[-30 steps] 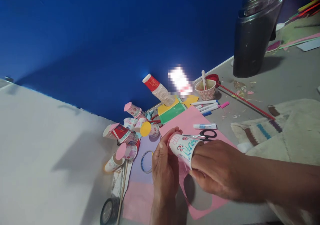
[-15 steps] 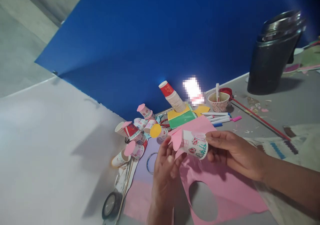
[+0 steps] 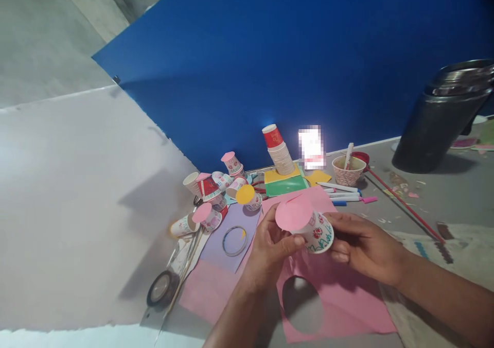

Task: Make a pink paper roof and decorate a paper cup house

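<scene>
Head view — left hand (image 3: 272, 245) and right hand (image 3: 363, 245) both pinch, seemingly, the pink-capped paper cup (image 3: 309, 224).

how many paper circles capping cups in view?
4, maybe more hidden in the pile. Pink circle on the held cup; yellow circle, small pink circle and pink pile circle on cups by the blue board.
</scene>
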`<state>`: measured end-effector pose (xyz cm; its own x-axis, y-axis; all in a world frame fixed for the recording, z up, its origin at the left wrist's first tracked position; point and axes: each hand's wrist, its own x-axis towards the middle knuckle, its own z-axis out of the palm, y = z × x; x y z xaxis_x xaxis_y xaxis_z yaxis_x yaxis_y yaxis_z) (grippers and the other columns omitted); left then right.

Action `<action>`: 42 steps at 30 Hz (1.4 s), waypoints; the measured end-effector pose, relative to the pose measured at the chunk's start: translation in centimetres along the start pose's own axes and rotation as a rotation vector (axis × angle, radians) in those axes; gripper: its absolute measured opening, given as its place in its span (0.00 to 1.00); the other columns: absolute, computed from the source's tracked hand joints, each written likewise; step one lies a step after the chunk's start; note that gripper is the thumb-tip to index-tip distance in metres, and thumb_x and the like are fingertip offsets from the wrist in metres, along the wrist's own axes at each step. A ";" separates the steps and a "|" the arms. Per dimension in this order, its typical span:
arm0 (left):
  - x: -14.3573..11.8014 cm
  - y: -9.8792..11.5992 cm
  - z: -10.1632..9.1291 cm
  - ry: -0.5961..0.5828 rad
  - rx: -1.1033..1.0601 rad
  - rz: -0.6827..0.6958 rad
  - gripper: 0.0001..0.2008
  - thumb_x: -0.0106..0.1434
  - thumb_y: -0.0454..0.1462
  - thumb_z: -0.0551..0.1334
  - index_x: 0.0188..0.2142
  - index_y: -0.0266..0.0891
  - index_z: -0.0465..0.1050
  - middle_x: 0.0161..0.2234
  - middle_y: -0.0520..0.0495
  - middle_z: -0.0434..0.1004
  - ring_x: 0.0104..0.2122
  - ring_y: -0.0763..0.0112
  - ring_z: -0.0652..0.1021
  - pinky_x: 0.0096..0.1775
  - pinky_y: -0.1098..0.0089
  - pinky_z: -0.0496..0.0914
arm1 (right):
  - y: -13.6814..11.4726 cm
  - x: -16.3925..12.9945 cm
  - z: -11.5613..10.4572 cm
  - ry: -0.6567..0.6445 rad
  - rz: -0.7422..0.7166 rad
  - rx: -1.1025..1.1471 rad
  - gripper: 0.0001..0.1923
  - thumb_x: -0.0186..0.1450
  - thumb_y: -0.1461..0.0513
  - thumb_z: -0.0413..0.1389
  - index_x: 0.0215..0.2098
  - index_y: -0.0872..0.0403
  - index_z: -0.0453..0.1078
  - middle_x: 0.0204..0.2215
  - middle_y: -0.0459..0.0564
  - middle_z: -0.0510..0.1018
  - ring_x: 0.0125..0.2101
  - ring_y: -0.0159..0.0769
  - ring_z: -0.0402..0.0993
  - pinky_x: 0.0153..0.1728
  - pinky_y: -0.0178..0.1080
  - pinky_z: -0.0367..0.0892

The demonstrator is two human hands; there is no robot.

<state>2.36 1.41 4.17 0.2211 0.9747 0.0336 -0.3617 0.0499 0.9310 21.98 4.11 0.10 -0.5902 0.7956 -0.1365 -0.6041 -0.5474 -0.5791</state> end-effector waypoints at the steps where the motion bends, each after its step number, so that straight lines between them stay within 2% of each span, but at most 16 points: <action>1: 0.0 0.1 0.0 -0.001 -0.001 0.002 0.35 0.49 0.43 0.82 0.56 0.42 0.80 0.53 0.39 0.84 0.56 0.46 0.81 0.56 0.55 0.76 | 0.0 0.0 0.0 0.001 0.005 0.009 0.19 0.53 0.55 0.79 0.31 0.60 0.82 0.21 0.43 0.72 0.18 0.21 0.59 0.20 0.29 0.67; 4: 0.2 0.2 0.0 -0.004 0.026 0.031 0.34 0.49 0.42 0.82 0.56 0.42 0.81 0.54 0.40 0.84 0.56 0.48 0.81 0.55 0.57 0.76 | 0.1 0.1 0.1 0.026 0.007 -0.023 0.20 0.52 0.54 0.80 0.29 0.59 0.81 0.19 0.42 0.70 0.18 0.22 0.59 0.20 0.30 0.66; 7: 0.5 0.3 -0.5 0.063 0.159 0.095 0.32 0.51 0.43 0.80 0.56 0.44 0.80 0.54 0.41 0.84 0.56 0.48 0.80 0.55 0.57 0.75 | 0.3 0.4 -0.2 0.152 -0.039 -0.176 0.22 0.52 0.50 0.79 0.29 0.59 0.81 0.19 0.45 0.73 0.19 0.25 0.64 0.21 0.30 0.66; 9: 0.8 0.4 -1.1 0.168 0.285 0.138 0.29 0.53 0.44 0.78 0.55 0.46 0.80 0.53 0.42 0.83 0.54 0.49 0.81 0.53 0.56 0.75 | 0.3 0.6 -0.4 0.262 -0.074 -0.273 0.24 0.52 0.48 0.78 0.31 0.58 0.82 0.23 0.48 0.77 0.20 0.26 0.66 0.21 0.31 0.65; 11: 0.9 0.6 -2.1 0.289 0.379 0.183 0.25 0.53 0.44 0.77 0.51 0.47 0.81 0.51 0.43 0.83 0.51 0.49 0.81 0.51 0.54 0.76 | 0.1 0.7 -0.6 0.313 -0.081 -0.326 0.25 0.51 0.47 0.78 0.33 0.58 0.81 0.27 0.49 0.79 0.21 0.26 0.65 0.20 0.31 0.62; 13: 0.8 1.2 -3.4 0.416 0.422 0.241 0.24 0.52 0.44 0.77 0.49 0.47 0.81 0.49 0.43 0.84 0.48 0.49 0.81 0.49 0.53 0.77 | -0.2 0.7 -0.5 0.317 -0.063 -0.369 0.25 0.52 0.45 0.77 0.32 0.57 0.80 0.25 0.47 0.77 0.20 0.26 0.62 0.20 0.31 0.58; 16: 0.3 3.0 -5.7 0.565 0.430 0.307 0.26 0.51 0.42 0.78 0.50 0.45 0.81 0.48 0.44 0.84 0.48 0.53 0.82 0.49 0.58 0.77 | -0.6 0.6 -0.4 0.316 -0.038 -0.467 0.27 0.53 0.42 0.75 0.29 0.55 0.76 0.18 0.42 0.69 0.19 0.28 0.60 0.20 0.33 0.55; 20: -0.1 6.1 -8.9 0.612 0.364 0.333 0.21 0.48 0.43 0.79 0.41 0.41 0.81 0.40 0.46 0.85 0.44 0.57 0.82 0.42 0.64 0.76 | -0.3 0.7 -0.7 0.284 -0.033 -0.633 0.31 0.55 0.38 0.72 0.29 0.56 0.75 0.19 0.42 0.71 0.20 0.27 0.60 0.23 0.34 0.54; 23: -0.4 8.0 -10.3 0.670 0.273 0.347 0.21 0.45 0.44 0.82 0.34 0.40 0.79 0.34 0.48 0.83 0.43 0.59 0.82 0.42 0.67 0.75 | 0.0 0.7 -1.3 0.261 -0.012 -0.721 0.31 0.58 0.36 0.68 0.32 0.56 0.76 0.20 0.43 0.72 0.21 0.29 0.63 0.25 0.36 0.56; 28: -1.6 8.6 -11.8 0.758 0.256 0.347 0.24 0.42 0.44 0.83 0.36 0.39 0.80 0.36 0.49 0.83 0.40 0.65 0.80 0.41 0.70 0.73 | 0.2 0.6 -2.0 0.250 0.012 -0.821 0.33 0.61 0.34 0.65 0.31 0.56 0.77 0.18 0.42 0.67 0.22 0.31 0.63 0.26 0.36 0.60; 33: -2.7 9.1 -13.1 0.858 0.216 0.371 0.22 0.41 0.44 0.82 0.30 0.38 0.77 0.34 0.49 0.82 0.35 0.68 0.79 0.36 0.70 0.72 | 1.1 1.1 -3.4 0.260 0.092 -0.816 0.32 0.60 0.33 0.66 0.33 0.54 0.77 0.21 0.45 0.72 0.24 0.34 0.67 0.25 0.36 0.64; 38: -2.4 12.0 -13.3 0.842 0.198 0.512 0.21 0.44 0.43 0.82 0.33 0.39 0.79 0.36 0.49 0.82 0.35 0.67 0.79 0.37 0.69 0.73 | 2.2 1.4 -4.4 0.246 0.103 -0.820 0.32 0.60 0.33 0.65 0.33 0.54 0.77 0.25 0.49 0.76 0.21 0.31 0.64 0.24 0.36 0.64; 42: -0.7 14.8 -14.3 0.812 0.257 0.577 0.18 0.48 0.44 0.79 0.34 0.42 0.78 0.38 0.49 0.82 0.40 0.65 0.79 0.41 0.67 0.74 | 2.6 1.3 -4.4 0.307 0.076 -0.798 0.31 0.59 0.34 0.66 0.32 0.53 0.78 0.23 0.49 0.76 0.20 0.31 0.63 0.23 0.36 0.63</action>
<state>-16.14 4.55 12.74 -0.6386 0.6936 0.3335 0.0076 -0.4276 0.9039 21.99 4.84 -5.09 -0.3735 0.8620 -0.3428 0.0573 -0.3474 -0.9360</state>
